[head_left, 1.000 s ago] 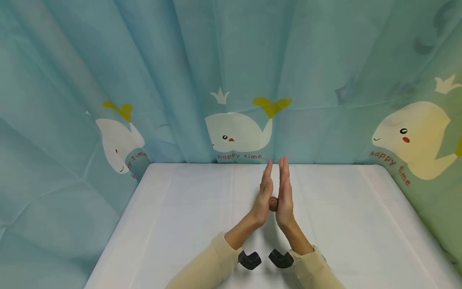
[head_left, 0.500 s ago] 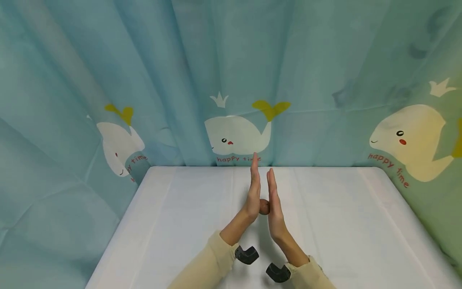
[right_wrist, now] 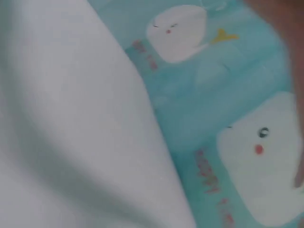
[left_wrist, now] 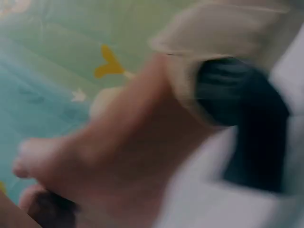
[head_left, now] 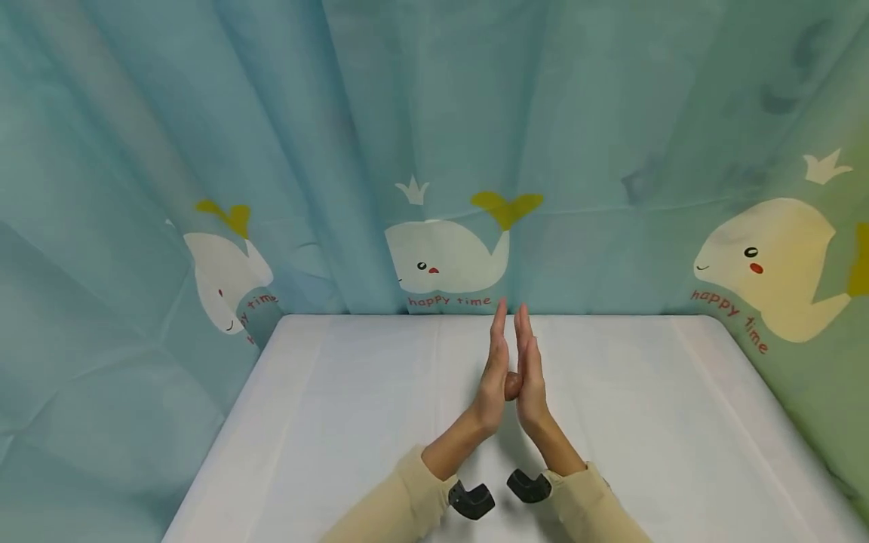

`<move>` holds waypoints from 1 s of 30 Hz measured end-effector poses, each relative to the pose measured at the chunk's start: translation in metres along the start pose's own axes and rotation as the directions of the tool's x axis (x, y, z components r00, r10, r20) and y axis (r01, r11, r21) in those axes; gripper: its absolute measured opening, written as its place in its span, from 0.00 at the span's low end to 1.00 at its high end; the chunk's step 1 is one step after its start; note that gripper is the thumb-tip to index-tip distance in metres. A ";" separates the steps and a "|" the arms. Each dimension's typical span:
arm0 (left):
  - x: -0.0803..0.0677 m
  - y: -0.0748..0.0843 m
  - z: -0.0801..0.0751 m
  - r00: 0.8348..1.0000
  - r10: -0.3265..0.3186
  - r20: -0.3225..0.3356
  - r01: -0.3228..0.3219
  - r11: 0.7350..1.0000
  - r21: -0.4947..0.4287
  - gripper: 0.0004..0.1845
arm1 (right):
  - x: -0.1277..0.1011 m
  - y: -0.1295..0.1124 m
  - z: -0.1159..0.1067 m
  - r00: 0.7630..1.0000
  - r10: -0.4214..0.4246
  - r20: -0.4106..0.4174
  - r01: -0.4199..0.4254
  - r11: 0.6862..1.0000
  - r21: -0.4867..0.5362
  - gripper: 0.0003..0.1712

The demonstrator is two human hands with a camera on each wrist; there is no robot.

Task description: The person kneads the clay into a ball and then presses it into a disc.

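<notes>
Between my two upright palms sits a small round brown ball (head_left: 513, 385), its material not clear. My left hand (head_left: 492, 385) presses it from the left with straight fingers. From the other side my right hand (head_left: 532, 381) lies flat against it, fingers straight and pointing away from me. The fingertips of both hands are close together but apart. In the left wrist view the left hand (left_wrist: 114, 147) is blurred, and a dark patch below the thumb is too unclear to name. Only a blurred edge of the right hand (right_wrist: 285, 28) shows in the right wrist view.
Under the hands is a white-covered table (head_left: 366, 407). A blue-green curtain (head_left: 597, 136) with printed whales hangs behind and at both sides. Each beige sleeve has a black wrist device, the left device (head_left: 471, 501) and the right device (head_left: 529, 486).
The hands slide against each other with the ball between them. Half a second ago the left was farther forward and the right nearer; now they are almost level and farther right.
</notes>
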State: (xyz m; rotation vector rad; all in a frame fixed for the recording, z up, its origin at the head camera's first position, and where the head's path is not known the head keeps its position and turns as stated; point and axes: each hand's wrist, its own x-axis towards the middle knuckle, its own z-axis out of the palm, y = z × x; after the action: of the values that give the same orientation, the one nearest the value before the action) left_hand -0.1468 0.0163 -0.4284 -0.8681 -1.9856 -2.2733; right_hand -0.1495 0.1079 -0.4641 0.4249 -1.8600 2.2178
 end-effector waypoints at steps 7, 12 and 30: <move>0.009 -0.016 -0.005 0.999 -0.024 -0.034 0.029 0.988 0.154 0.35 | -0.014 -0.008 0.007 0.998 -0.047 0.036 0.045 0.998 0.052 0.35; -0.006 -0.030 0.004 0.994 -0.105 -0.007 0.105 0.994 0.041 0.33 | -0.003 -0.018 -0.003 0.998 -0.056 0.009 0.056 0.998 0.020 0.34; 0.010 -0.026 -0.007 1.000 -0.007 -0.014 0.009 0.988 0.156 0.35 | -0.014 -0.017 0.008 0.996 -0.082 0.035 0.080 0.996 0.043 0.34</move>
State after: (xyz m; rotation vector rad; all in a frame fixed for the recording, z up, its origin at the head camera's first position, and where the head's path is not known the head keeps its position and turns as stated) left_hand -0.1668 0.0188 -0.4484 -0.8303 -2.1301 -2.0863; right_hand -0.1293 0.1035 -0.4519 0.5421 -1.7840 2.2131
